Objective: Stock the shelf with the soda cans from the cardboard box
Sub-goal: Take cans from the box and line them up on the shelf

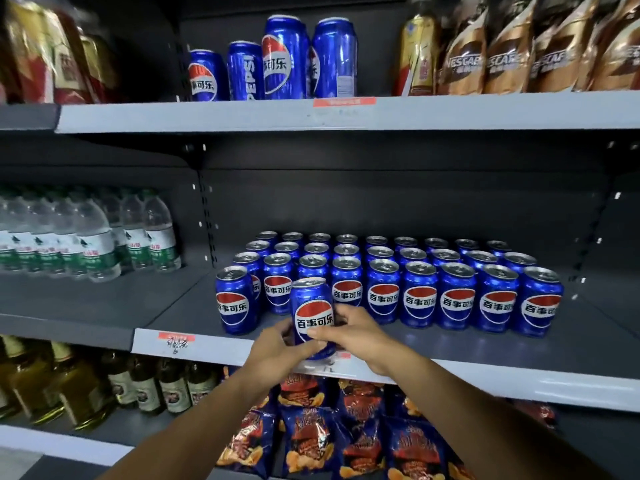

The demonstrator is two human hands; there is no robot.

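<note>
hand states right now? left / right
Left hand: closed on the blue soda can, gripping its lower part.
Right hand: closed on the same can, fingers on its right side.

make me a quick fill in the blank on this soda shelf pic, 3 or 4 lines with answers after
1. Both hands, the left hand and the right hand, hold one blue ____.
2. The held can is at the ____ edge of the middle shelf.
3. Left of the stocked cans stand bottles of ____.
4. On the shelf below the cans lie bags of ____.

Answers: can; front; water; chips
</note>
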